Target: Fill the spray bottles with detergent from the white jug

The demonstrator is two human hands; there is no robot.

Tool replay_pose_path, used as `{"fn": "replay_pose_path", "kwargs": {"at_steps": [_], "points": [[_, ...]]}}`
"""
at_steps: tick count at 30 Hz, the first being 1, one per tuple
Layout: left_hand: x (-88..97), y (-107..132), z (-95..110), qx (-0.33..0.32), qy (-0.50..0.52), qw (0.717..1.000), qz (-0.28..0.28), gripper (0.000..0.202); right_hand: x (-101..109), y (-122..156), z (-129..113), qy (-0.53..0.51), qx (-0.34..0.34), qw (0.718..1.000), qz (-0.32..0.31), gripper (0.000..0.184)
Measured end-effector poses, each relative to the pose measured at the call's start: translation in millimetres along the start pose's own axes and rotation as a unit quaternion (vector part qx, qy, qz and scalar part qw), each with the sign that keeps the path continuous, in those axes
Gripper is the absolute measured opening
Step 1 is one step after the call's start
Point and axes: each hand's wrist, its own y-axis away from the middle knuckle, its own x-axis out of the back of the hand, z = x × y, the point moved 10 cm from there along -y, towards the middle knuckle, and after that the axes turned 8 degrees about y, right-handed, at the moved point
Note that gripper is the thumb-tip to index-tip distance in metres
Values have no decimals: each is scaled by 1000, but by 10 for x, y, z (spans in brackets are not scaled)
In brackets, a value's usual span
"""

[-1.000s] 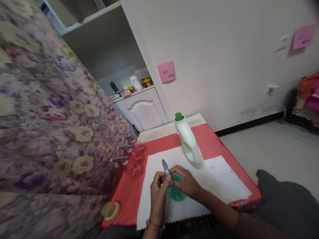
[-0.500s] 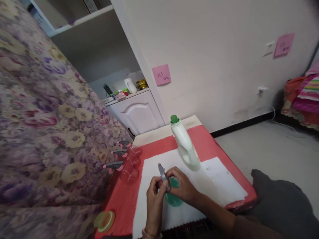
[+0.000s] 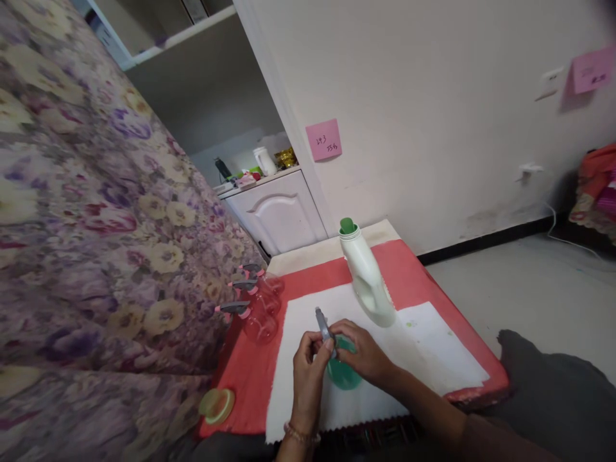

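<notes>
A spray bottle [image 3: 344, 373] with green liquid stands on the white cloth [image 3: 301, 321], partly hidden by my fingers. My left hand [image 3: 310, 366] is closed around its grey spray head [image 3: 323, 325], thumb pressed on the side. From the other side, my right hand [image 3: 363, 353] pinches around the bottle's neck, which the fingers cover. Just beyond my hands, a pale green detergent bottle [image 3: 366, 273] stands with a green piece [image 3: 347, 225] in its open mouth. Several clear spray bottles [image 3: 260, 324] with grey and pink heads line the table's left side.
A yellowish round lid or cap [image 3: 217, 405] lies at the near left corner of the red-covered table [image 3: 240, 391]. Floral curtain [image 3: 120, 256] hangs close along the left. A cabinet [image 3: 283, 212] and wall stand behind; a dark grey object [image 3: 553, 398] is at the right.
The view has shifted a little, so the scene sits further right. Both hands keep their hold on the spray bottle, with little visible change in their fingers.
</notes>
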Motion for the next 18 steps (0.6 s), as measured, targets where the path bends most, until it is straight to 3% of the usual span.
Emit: {"fn": "replay_pose_path", "kwargs": {"at_steps": [4,10,18], "points": [[-15,5,28,-9,-6,1000,-5,29,79,2,36,12,-16,999,39,20],[1,-10,-8,-9,-6,1000,-8,28,-9,7,25,5,-21,1000,-23,17],[-5,17,6,-15,-1,1000,-2,27,53,63,127,27,-67,996,58,18]]}}
